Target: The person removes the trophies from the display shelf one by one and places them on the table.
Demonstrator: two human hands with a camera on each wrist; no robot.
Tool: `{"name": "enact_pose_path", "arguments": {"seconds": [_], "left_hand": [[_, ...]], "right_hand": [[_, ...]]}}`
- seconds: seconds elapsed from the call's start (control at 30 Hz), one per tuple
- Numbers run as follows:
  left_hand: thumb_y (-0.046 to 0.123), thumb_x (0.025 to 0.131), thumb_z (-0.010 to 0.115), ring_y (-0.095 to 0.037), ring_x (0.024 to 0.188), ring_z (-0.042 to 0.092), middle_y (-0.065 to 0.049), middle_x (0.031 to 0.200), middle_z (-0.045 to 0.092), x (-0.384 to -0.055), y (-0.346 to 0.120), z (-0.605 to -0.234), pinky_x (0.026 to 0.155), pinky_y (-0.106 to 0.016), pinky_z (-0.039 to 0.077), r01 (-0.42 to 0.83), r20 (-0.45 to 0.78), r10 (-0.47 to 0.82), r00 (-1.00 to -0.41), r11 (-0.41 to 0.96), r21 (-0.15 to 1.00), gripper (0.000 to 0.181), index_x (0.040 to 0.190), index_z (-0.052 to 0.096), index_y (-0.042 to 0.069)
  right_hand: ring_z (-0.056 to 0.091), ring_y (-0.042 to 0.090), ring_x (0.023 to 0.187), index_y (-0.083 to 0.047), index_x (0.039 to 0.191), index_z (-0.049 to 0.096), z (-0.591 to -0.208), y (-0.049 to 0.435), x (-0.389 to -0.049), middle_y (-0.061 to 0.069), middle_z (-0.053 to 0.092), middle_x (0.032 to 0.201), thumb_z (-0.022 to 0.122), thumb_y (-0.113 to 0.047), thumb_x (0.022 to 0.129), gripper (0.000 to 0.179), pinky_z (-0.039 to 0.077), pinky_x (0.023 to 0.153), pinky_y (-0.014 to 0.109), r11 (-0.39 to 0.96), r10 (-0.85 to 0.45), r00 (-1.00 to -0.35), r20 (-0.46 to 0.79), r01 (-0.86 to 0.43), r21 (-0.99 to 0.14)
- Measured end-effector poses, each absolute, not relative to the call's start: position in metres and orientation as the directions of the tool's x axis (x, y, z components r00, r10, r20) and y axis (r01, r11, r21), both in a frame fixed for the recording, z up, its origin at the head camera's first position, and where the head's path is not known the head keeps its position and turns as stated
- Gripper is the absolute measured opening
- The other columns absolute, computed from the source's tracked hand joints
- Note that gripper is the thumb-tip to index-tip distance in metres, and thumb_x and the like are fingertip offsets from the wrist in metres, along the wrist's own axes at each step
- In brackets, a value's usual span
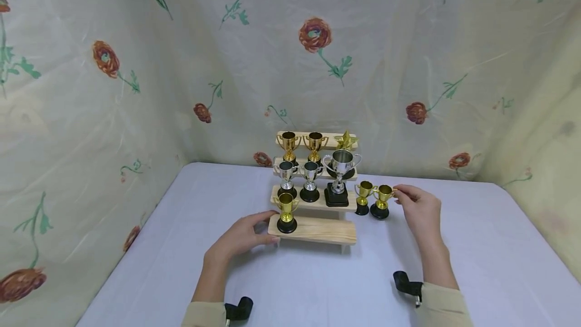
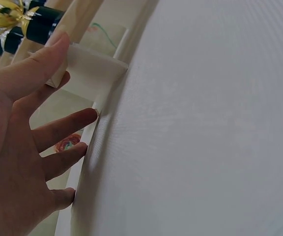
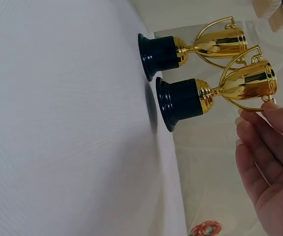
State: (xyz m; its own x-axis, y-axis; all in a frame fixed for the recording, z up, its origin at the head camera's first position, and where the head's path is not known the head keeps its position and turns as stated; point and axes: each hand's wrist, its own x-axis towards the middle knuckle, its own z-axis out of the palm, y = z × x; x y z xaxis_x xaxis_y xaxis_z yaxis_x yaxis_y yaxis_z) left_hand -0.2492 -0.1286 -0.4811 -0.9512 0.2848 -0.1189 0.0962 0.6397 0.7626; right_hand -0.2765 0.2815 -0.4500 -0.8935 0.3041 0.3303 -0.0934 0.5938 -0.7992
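A tiered wooden display stand (image 1: 322, 229) stands on the white table, bearing several small trophies. My left hand (image 1: 245, 235) holds the left end of its lowest step, thumb and index finger at the board's edge, the other fingers spread in the left wrist view. On that step stands one gold trophy cup (image 1: 286, 212) with a black base. To the right of the stand, my right hand (image 1: 419, 209) pinches the handle of a gold trophy cup (image 3: 244, 81) between thumb and fingertips. A shadow shows by its black base. Beside it is a second gold trophy cup (image 3: 220, 43), upright.
Two silver cups (image 1: 310, 175) and a bigger silver cup (image 1: 342, 161) stand on the second step. Higher up are two bronze-gold cups (image 1: 315, 143) and a gold star trophy (image 1: 346, 140). Flowered cloth (image 1: 363, 90) hangs behind and beside the table (image 1: 308, 286).
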Motion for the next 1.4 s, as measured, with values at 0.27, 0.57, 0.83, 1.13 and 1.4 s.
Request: {"name": "enact_pose_path", "arguments": {"seconds": [0.27, 0.57, 0.83, 1.13, 1.4], "left_hand": [[0.05, 0.078, 0.079, -0.029, 0.146, 0.04, 0.004, 0.151, 0.05, -0.248, -0.128, -0.48, 0.117, -0.061, 0.032, 0.096, -0.117, 0.283, -0.952, 0.64, 0.763, 0.069, 0.141, 0.053, 0.039], [0.052, 0.077, 0.079, -0.03, 0.146, 0.04, 0.003, 0.151, 0.051, -0.247, -0.127, -0.481, 0.117, -0.061, 0.032, 0.096, -0.117, 0.284, -0.952, 0.637, 0.765, 0.072, 0.142, 0.053, 0.038], [0.054, 0.076, 0.079, -0.029, 0.146, 0.039, 0.004, 0.151, 0.05, -0.247, -0.127, -0.48, 0.117, -0.061, 0.032, 0.095, -0.119, 0.282, -0.952, 0.641, 0.762, 0.074, 0.143, 0.052, 0.037], [0.052, 0.077, 0.079, -0.028, 0.145, 0.04, 0.005, 0.15, 0.052, -0.247, -0.127, -0.48, 0.117, -0.06, 0.033, 0.096, -0.117, 0.281, -0.953, 0.642, 0.761, 0.072, 0.142, 0.053, 0.038], [0.05, 0.077, 0.079, -0.027, 0.144, 0.042, 0.005, 0.148, 0.054, -0.247, -0.128, -0.48, 0.116, -0.06, 0.034, 0.1, -0.111, 0.29, -0.951, 0.623, 0.776, 0.071, 0.142, 0.054, 0.037]], "right_hand": [[0.062, -0.012, 0.063, 0.0, 0.109, 0.075, -0.455, 0.282, -0.279, 0.022, 0.075, 0.104, 0.063, -0.011, 0.096, 0.021, 0.049, 0.061, 0.004, 0.557, 0.339, -0.878, 0.337, -0.102, -0.824], [0.059, -0.013, 0.061, 0.001, 0.108, 0.075, -0.459, 0.283, -0.282, 0.022, 0.075, 0.103, 0.065, -0.011, 0.094, 0.02, 0.048, 0.059, 0.004, 0.558, 0.365, -0.869, 0.335, -0.084, -0.826], [0.059, -0.013, 0.06, 0.001, 0.11, 0.074, -0.461, 0.284, -0.284, 0.023, 0.074, 0.104, 0.064, -0.013, 0.095, 0.022, 0.047, 0.057, 0.005, 0.55, 0.369, -0.87, 0.327, -0.079, -0.831], [0.059, -0.013, 0.061, -0.002, 0.111, 0.074, -0.462, 0.282, -0.287, 0.021, 0.075, 0.103, 0.065, -0.013, 0.095, 0.022, 0.047, 0.058, 0.004, 0.565, 0.369, -0.878, 0.305, -0.049, -0.824], [0.058, -0.013, 0.064, -0.006, 0.117, 0.072, -0.466, 0.281, -0.287, 0.018, 0.075, 0.107, 0.064, -0.015, 0.096, 0.024, 0.047, 0.061, 0.004, 0.583, 0.37, -0.885, 0.281, -0.014, -0.812]]}}
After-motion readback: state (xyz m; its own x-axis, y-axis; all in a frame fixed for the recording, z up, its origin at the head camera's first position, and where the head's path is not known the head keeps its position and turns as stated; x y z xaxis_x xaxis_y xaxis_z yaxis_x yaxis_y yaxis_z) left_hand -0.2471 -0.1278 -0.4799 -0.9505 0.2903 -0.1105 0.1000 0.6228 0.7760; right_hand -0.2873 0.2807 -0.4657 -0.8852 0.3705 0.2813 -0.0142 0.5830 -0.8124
